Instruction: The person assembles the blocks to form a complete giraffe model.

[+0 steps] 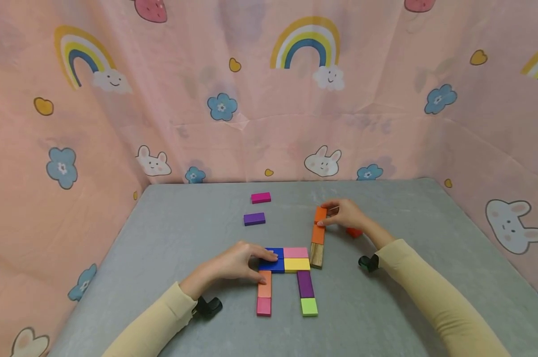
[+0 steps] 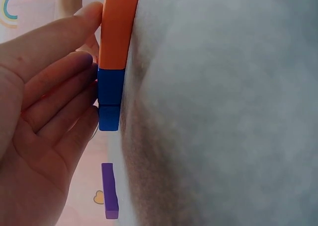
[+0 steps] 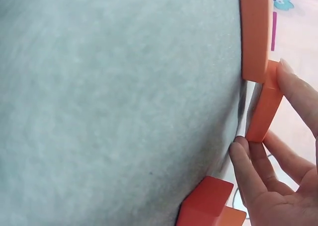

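Note:
My left hand point(image 1: 237, 260) rests its fingers on two blue blocks point(image 1: 275, 267), its thumb touching a light orange block point(image 1: 266, 290). Beside the blue ones lie a pink block point(image 1: 295, 252) and a yellow block point(image 1: 297, 265). Below them run a pinkish-red block point(image 1: 264, 307), a dark purple block point(image 1: 305, 284) and a green block point(image 1: 309, 307). My right hand point(image 1: 348, 214) pinches an orange block point(image 3: 269, 103) between thumb and fingers, tilted at the far end of another orange block point(image 1: 318, 235). A bare wood block point(image 1: 316, 256) continues that row toward me.
Further back on the grey table point(image 1: 197, 218) lie a magenta block point(image 1: 261, 198) and a violet block point(image 1: 254, 219). A red block point(image 1: 354, 232) sits under the right forearm, with an orange block point(image 3: 233, 217) against it. A patterned pink curtain point(image 1: 260, 139) surrounds the table.

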Demonstrator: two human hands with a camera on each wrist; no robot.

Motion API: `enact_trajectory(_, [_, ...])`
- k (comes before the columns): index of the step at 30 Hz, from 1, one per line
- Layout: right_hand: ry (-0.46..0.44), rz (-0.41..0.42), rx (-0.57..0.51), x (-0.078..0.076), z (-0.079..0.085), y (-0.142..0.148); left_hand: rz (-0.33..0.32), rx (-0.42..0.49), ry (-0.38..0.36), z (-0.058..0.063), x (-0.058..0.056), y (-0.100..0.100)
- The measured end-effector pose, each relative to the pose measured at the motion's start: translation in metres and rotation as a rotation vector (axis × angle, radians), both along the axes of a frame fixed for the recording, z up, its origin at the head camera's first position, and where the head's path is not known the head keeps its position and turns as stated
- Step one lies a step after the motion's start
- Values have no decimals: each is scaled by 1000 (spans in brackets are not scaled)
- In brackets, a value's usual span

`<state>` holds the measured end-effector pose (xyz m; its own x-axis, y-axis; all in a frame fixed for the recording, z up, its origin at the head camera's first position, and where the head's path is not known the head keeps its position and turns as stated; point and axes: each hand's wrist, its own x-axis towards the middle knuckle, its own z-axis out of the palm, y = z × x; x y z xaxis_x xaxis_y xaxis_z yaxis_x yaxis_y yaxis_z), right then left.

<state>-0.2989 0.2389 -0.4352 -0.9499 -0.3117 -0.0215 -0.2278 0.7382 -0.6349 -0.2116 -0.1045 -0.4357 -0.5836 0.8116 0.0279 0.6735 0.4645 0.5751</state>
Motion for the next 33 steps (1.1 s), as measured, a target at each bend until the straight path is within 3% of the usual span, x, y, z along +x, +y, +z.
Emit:
enact_trajectory(7, [-14,9,5,0,-3,4,7,-9,-14,1,1,1])
enact_trajectory(16, [-41,41,-79,-1,-4,13,2,6,-10,0,1,1])
enact_trajectory(33, [-69,100,-82,0,1,14,-2,20,-5,-2,0,0])
